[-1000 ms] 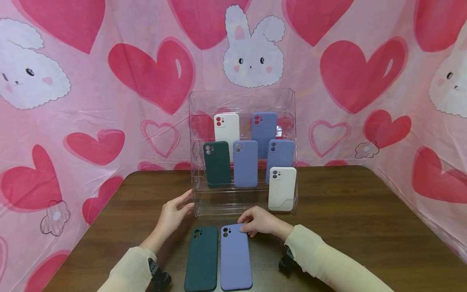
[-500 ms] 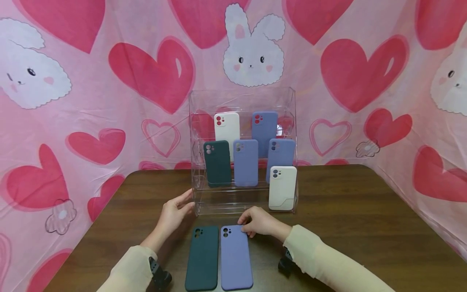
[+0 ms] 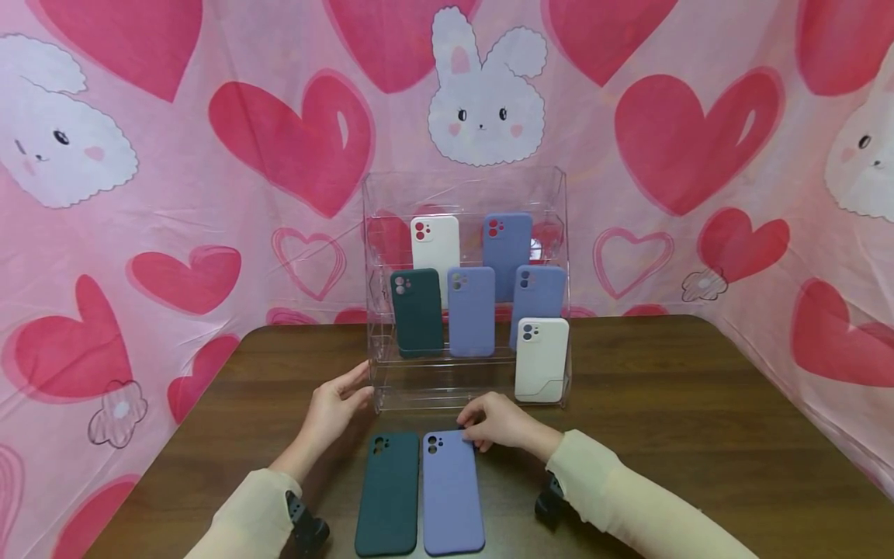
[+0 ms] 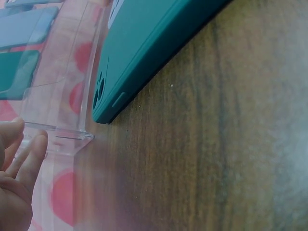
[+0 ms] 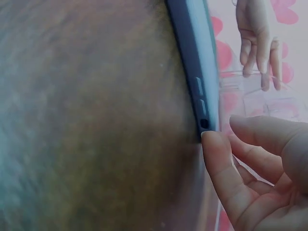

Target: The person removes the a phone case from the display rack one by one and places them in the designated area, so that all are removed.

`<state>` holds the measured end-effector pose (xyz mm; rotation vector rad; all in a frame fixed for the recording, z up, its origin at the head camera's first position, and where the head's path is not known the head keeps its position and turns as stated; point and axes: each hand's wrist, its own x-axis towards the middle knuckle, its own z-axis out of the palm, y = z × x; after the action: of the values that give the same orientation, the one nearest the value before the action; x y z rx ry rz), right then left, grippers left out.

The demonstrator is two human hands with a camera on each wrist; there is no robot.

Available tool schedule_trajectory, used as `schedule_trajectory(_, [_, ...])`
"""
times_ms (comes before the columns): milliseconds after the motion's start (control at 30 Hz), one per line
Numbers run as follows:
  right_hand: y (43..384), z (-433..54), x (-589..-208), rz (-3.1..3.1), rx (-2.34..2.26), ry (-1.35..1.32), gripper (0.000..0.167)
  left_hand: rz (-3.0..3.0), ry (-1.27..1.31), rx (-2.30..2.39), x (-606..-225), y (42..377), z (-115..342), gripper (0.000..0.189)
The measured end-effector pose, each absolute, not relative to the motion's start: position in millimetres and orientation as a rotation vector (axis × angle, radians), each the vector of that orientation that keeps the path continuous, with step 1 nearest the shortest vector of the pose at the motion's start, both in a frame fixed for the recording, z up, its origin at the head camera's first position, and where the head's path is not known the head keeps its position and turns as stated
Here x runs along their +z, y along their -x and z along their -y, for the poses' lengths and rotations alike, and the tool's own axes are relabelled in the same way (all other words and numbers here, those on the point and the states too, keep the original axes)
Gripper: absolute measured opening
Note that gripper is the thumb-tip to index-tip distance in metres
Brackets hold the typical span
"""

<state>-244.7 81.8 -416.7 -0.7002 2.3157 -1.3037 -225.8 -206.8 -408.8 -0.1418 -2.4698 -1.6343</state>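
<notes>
A pink backdrop [image 3: 174, 155] printed with red hearts and white bunnies hangs behind and to both sides of a dark wooden table [image 3: 663, 404]. At the middle of the table stands a clear acrylic display rack [image 3: 464, 190] with stepped shelves. Its top shelf holds a white phone case [image 3: 435, 241] and a periwinkle phone case [image 3: 507, 244]; the shelf below holds a dark green phone case [image 3: 417, 313], then two more periwinkle ones side by side; the lowest shelf holds one cream-white phone case [image 3: 541, 359] at its right end. All of these stand upright with the camera cutouts at the top.

In front of the rack two cases lie flat on the wood, side by side and nearly touching: a dark green case [image 3: 387, 494] on the left and a lavender case [image 3: 452, 492] on the right, camera cutouts toward the rack.

The right hand [image 3: 499, 423] rests at the far right corner of the lavender case, its fingers curled down onto that corner; in the right wrist view a fingertip [image 5: 214, 149] presses against the case's end edge, just by the side buttons. The left hand [image 3: 334, 407] sits at the rack's front left corner, fingers relaxed and almost straight, their tips touching or just beside the acrylic wall; the left wrist view shows the fingers [image 4: 29, 154] right at the rack's base, holding nothing, with the dark green case near them. Both arms wear pale cream sleeves [image 3: 628, 497].
</notes>
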Motion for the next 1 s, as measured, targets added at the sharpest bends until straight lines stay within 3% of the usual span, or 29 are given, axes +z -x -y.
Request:
schedule_trajectory(500, [247, -104, -372, -2.273, -1.463, 0.857, 0.026, 2.470, 0.139, -1.636, -409, 225, 206, 0.051])
schedule_trajectory(1000, [250, -146, -316, -2.544, -1.530, 0.853, 0.034, 2.453, 0.154, -1.651, -409, 224, 206, 0.050])
